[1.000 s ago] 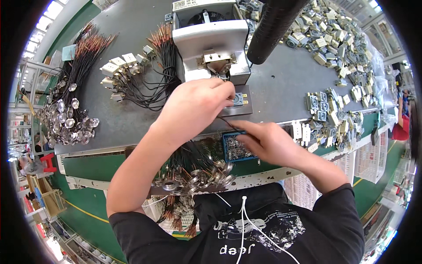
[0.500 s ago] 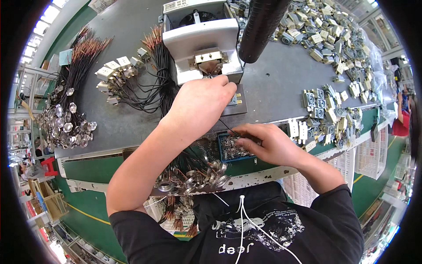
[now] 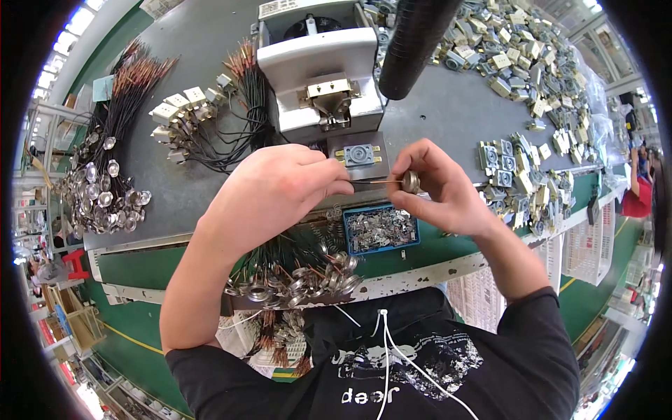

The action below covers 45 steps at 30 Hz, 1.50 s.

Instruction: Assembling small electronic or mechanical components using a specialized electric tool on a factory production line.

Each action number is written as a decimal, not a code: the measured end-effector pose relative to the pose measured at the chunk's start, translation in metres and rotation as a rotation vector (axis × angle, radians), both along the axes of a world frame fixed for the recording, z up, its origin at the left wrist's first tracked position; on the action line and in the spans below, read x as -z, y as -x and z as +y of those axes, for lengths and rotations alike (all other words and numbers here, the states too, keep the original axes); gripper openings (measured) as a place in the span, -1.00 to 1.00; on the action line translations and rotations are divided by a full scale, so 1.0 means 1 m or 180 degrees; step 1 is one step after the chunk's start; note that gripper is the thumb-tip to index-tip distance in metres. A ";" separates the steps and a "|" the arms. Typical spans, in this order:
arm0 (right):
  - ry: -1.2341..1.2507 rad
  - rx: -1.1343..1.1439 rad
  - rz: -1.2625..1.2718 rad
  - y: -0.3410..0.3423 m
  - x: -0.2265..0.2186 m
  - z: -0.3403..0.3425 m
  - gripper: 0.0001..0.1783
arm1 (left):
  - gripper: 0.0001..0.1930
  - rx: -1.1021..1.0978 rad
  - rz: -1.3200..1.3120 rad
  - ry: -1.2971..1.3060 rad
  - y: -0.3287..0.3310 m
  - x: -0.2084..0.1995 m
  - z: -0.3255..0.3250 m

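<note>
Left grip (image 3: 283,185) pinches dark wire (image 3: 361,182), curled right grip (image 3: 448,194) holds round metal cap (image 3: 411,183)

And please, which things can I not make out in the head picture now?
From the head view:
- The thin wire inside the left hand: hidden by the fingers.
- The face of the round metal part toward the right palm: turned away.
- The black post's top: cut off by the upper edge.
- Small metal pieces: too small to count.

Black short-sleeved top (image 3: 308,381) with white drawstrings (image 3: 385,343) and a white-and-grey chest print (image 3: 449,358)
</note>
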State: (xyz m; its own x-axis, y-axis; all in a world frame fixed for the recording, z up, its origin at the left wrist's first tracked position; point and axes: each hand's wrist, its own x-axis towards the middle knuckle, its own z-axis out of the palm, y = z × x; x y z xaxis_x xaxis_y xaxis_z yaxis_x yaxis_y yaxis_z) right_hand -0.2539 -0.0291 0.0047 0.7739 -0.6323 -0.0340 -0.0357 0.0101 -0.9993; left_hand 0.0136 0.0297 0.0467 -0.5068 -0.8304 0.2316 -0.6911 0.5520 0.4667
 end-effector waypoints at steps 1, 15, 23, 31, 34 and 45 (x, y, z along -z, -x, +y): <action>0.0452 0.0186 -0.0158 -0.002 0.005 0.003 -0.63 | -0.86 -0.0135 0.0000 0.0040 0.000 0.000 0.002; -0.0142 0.0423 0.0217 -0.030 -0.019 -0.003 -0.70 | -0.83 -0.0399 -0.0615 0.0464 -0.001 0.015 0.013; -0.0138 0.0181 0.0391 -0.020 -0.024 0.010 -0.61 | -0.85 -0.0373 -0.0161 0.0656 0.007 0.014 0.019; 0.0383 -0.0345 0.0915 -0.023 -0.023 -0.005 -0.61 | -0.73 -0.0300 -0.0360 0.0654 0.013 0.016 0.014; 0.0050 -0.0665 0.0754 -0.021 -0.019 -0.011 -0.61 | -0.67 -0.0236 -0.0370 0.0711 0.013 0.020 0.013; 0.2585 0.0670 0.1453 -0.008 0.042 0.002 -0.21 | -0.51 0.0090 -0.0450 -0.0231 0.009 0.009 0.022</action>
